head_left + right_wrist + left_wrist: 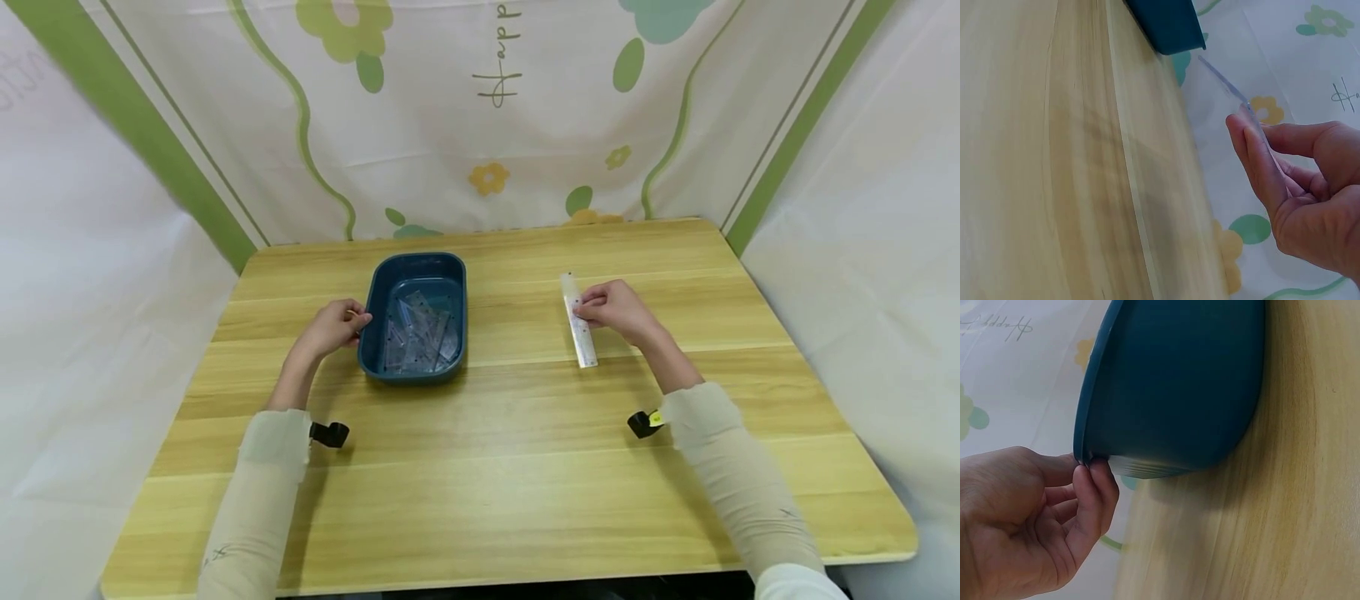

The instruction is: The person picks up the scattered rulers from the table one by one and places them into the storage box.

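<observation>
A dark teal plastic basin [412,379] stands left of centre on the table, with several clear rulers [420,333] lying jumbled inside. My left hand [335,326] pinches the basin's left rim between thumb and fingers; the left wrist view shows this grip on the rim [1087,419] closely. To the right, my right hand [617,310] pinches a clear ruler [582,337] by its edge near the middle. In the right wrist view the ruler [1225,80] appears nearly edge-on, raised off the table and apart from the basin.
The wooden table [495,492] has rounded front corners. A white cloth backdrop [450,108] with green and yellow flowers rises behind it, and white cloth walls flank both sides. A black camera mount [330,434] sticks out from each wrist.
</observation>
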Demonstrator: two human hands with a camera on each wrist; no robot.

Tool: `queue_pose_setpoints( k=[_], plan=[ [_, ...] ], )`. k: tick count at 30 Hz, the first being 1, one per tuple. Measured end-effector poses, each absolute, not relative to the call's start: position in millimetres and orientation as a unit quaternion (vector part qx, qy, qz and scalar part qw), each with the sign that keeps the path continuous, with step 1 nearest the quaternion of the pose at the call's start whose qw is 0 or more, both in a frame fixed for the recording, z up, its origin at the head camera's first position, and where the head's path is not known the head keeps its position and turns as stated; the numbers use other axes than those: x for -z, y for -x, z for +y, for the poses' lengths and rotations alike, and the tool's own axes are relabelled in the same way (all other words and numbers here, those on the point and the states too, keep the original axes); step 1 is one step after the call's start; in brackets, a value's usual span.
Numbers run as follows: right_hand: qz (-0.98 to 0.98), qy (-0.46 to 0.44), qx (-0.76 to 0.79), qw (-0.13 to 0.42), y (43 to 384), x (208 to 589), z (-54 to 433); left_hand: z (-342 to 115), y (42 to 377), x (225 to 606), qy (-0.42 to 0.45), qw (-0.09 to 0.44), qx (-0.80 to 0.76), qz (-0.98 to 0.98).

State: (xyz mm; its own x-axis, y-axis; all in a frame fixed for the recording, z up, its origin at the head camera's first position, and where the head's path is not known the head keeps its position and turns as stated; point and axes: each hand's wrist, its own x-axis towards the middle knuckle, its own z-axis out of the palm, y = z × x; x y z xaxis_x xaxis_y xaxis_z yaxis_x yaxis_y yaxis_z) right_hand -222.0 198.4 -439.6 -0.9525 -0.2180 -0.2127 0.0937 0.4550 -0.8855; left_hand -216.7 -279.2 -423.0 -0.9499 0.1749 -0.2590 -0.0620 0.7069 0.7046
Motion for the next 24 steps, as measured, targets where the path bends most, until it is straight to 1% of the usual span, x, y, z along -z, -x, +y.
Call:
queue_pose_setpoints(
  k=[11,24],
  plan=[
    [0.828,0.042,0.537,0.158,224,443,168,-281,218,425,-0.03,0.154,-0.381,0.911],
    [0.809,0.066,0.558,0.172,226,434,124,-280,218,424,-0.028,0.154,-0.39,0.908]
  ],
)
